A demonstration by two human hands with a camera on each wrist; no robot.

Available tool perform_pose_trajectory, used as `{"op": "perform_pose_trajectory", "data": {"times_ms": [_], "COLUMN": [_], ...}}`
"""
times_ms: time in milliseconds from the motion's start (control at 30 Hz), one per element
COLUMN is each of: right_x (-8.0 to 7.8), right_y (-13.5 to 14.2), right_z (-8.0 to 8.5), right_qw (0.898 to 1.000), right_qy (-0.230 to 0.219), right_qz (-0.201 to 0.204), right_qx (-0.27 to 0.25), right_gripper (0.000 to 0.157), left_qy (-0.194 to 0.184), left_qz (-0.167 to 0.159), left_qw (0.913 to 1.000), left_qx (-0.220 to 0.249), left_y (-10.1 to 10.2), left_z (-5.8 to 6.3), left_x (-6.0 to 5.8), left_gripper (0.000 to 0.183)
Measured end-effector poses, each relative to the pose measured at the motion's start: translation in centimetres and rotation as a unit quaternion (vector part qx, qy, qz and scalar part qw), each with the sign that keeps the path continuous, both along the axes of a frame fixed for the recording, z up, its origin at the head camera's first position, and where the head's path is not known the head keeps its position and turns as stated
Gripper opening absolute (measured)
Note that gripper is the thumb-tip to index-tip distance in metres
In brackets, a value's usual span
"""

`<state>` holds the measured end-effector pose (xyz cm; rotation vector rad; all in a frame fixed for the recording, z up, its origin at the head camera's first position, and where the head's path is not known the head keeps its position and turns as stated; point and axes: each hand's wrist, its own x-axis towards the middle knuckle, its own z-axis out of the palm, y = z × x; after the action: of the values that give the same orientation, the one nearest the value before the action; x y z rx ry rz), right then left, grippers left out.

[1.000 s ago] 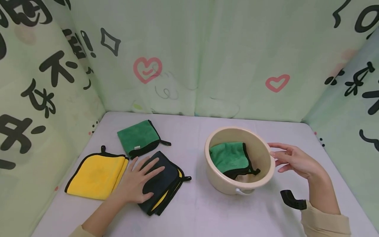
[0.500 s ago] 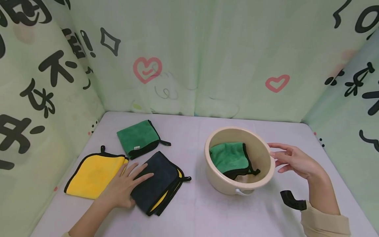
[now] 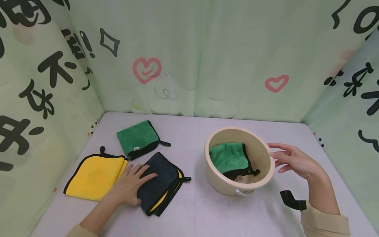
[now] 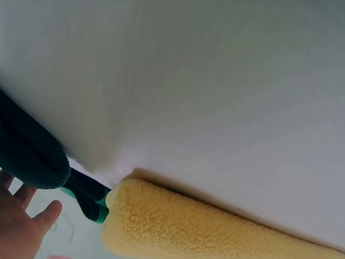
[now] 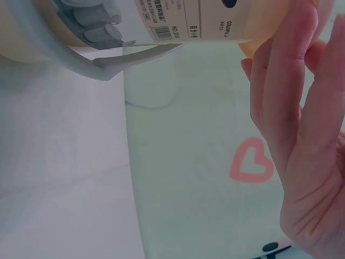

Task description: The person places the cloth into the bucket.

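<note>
My left hand (image 3: 128, 186) rests at the left edge of a folded navy cloth (image 3: 160, 181) with yellow inside layers and black trim. Its fingertips lie on the cloth, and in the left wrist view the thumb (image 4: 48, 216) stands apart from the fabric. The fingers of my right hand (image 3: 296, 161) touch the outer right side of a cream bucket (image 3: 220, 182), fairly straight in the right wrist view. Inside the bucket lies a folded green cloth (image 3: 229, 158) with black edging.
Left of the navy cloth lies a folded yellow cloth (image 3: 93, 176). Another green cloth (image 3: 137, 136) is behind it, near the back. Printed curtains (image 3: 207, 59) surround the white table (image 3: 195, 210). A light bucket handle (image 5: 102, 67) hangs in the right wrist view.
My left hand has drawn back left from over the navy cloth, then shifted slightly right along its edge. My right hand and the bucket have stayed in place.
</note>
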<state>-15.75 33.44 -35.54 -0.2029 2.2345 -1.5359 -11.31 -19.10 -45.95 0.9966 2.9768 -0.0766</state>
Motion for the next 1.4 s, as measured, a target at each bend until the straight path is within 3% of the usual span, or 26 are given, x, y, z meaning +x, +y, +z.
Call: {"op": "perform_pose_trajectory", "data": {"times_ms": [267,600,1167,1400], "right_x": [0.0,0.1,0.2,0.2], "right_y": [0.0,0.0,-0.1,-0.1], "right_z": [0.0,0.1,0.0,0.1], "right_qw": [1.000,1.000,1.000,1.000], "right_qy": [0.006,0.008,0.007,0.006], "right_qz": [-0.005,0.006,0.005,0.009], "right_qx": [0.005,-0.004,0.003,0.003], "right_gripper": [0.030,0.032,0.031,0.031], "left_qy": [-0.019,-0.002,0.068,0.105], "left_qz": [-0.003,-0.019,-0.028,-0.014], "left_qw": [0.9998,0.9996,0.9967,0.9942], "left_qx": [0.004,-0.021,-0.033,-0.014], "left_y": [0.4,1.4,1.9,1.9], "left_z": [-0.3,-0.1,-0.3,0.3], "left_x": [-0.6,-1.4,-1.3,-1.4], "left_gripper": [0.080,0.066,0.059,0.062]}}
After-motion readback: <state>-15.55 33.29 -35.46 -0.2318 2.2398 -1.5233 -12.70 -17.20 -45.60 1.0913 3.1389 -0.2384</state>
